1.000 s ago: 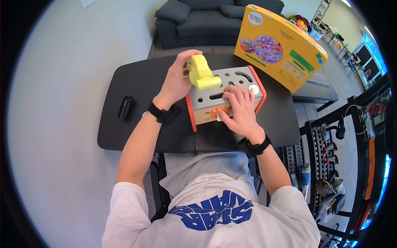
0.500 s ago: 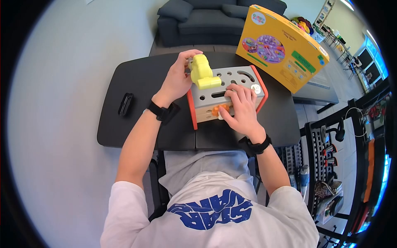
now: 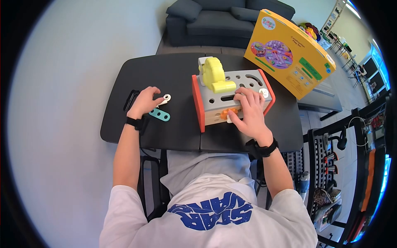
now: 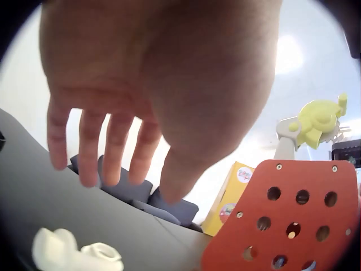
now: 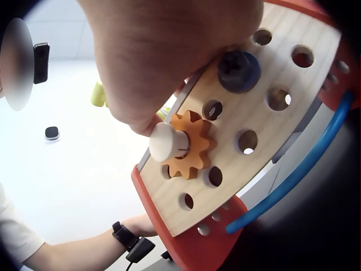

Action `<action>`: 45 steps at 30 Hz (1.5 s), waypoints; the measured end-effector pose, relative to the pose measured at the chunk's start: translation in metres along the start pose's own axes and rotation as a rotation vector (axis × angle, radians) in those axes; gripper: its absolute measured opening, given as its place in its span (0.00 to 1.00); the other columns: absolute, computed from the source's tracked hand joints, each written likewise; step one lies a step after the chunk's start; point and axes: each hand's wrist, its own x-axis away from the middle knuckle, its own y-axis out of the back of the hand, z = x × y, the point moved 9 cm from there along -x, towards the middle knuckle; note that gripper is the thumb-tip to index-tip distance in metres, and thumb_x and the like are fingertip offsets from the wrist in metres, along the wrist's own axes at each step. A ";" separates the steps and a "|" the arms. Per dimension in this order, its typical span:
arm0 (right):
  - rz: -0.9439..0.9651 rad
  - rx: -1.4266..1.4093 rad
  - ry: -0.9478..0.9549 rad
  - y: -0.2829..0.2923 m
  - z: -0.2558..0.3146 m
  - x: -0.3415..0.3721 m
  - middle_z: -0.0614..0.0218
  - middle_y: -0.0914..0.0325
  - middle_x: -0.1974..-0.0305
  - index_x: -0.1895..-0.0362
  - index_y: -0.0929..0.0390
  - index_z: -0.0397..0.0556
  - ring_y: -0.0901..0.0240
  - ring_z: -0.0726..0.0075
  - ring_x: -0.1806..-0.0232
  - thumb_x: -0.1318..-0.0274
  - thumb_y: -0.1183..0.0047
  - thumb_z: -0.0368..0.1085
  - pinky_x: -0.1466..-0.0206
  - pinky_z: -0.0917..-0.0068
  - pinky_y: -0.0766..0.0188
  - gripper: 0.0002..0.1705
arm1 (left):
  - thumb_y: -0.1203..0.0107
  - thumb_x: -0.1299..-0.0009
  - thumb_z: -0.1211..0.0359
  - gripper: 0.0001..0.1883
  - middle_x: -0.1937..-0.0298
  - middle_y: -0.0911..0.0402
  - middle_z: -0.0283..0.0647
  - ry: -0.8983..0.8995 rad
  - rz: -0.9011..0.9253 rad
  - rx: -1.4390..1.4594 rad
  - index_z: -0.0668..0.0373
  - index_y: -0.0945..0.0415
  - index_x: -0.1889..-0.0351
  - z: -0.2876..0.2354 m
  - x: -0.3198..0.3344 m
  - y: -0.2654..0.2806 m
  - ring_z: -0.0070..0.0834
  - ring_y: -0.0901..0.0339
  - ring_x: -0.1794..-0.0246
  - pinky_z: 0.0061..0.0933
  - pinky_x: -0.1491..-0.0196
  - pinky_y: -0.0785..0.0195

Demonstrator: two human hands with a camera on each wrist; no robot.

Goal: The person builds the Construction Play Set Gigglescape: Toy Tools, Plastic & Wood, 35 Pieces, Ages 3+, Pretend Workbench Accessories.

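Note:
A wooden toy toolbox (image 3: 211, 118) with red end panels and a grey holed top stands on the table. My right hand (image 3: 251, 111) grips its front top edge, fingers over the top and thumb by an orange gear (image 5: 194, 148) on a white peg (image 5: 164, 142). At the toolbox's left end, a yellow toy piece (image 3: 214, 74) stands up on a light grey strip (image 4: 286, 148). My left hand (image 3: 143, 102) hovers over the table with extended, spread fingers, holding nothing. Near its fingertips lie a white ring-ended piece (image 3: 166, 98) and a teal holed strip (image 3: 159, 115).
A black case-like object (image 3: 131, 99) lies left of my left hand. Behind the table stands a yellow play set box (image 3: 285, 62). A blue screw head (image 5: 239, 71) and a blue handle (image 5: 299, 180) belong to the toolbox. Black shelving (image 3: 318, 153) stands at the right.
My left hand has let go of the yellow piece and moved left and toward me, over the loose parts. The yellow piece stays up on the toolbox. My right hand keeps its hold.

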 end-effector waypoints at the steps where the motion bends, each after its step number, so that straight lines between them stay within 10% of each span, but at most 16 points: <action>1: 0.006 -0.002 0.001 0.001 -0.001 0.000 0.63 0.29 0.41 0.49 0.26 0.49 0.36 0.51 0.34 0.46 0.37 0.47 0.30 0.49 0.52 0.24 | 0.32 0.33 0.59 0.21 0.54 0.19 0.47 0.000 -0.001 0.003 0.63 0.19 0.49 0.001 0.003 -0.003 0.44 0.20 0.53 0.40 0.48 0.25; 18: 0.162 0.051 0.118 0.005 0.002 0.004 0.64 0.33 0.34 0.37 0.26 0.59 0.42 0.52 0.27 0.63 0.25 0.47 0.23 0.44 0.54 0.44 | 0.28 0.36 0.67 0.13 0.68 0.17 0.36 -0.150 -0.119 0.391 0.64 0.16 0.58 -0.086 0.022 0.003 0.20 0.22 0.71 0.22 0.65 0.27; 31: 0.187 0.314 0.343 -0.018 0.019 0.013 0.72 0.30 0.34 0.32 0.28 0.81 0.36 0.62 0.30 0.59 0.29 0.34 0.25 0.33 0.50 0.46 | 0.30 0.34 0.70 0.11 0.62 0.15 0.38 -0.260 -0.157 0.488 0.65 0.16 0.57 -0.121 0.015 0.004 0.21 0.20 0.69 0.22 0.63 0.26; 45: 0.144 0.256 0.447 0.002 0.040 0.001 0.64 0.27 0.38 0.32 0.26 0.80 0.30 0.59 0.35 0.64 0.31 0.34 0.27 0.36 0.44 0.48 | 0.36 0.35 0.81 0.17 0.50 0.20 0.43 -0.316 -0.126 0.704 0.67 0.25 0.48 -0.135 0.017 -0.009 0.30 0.14 0.53 0.29 0.46 0.19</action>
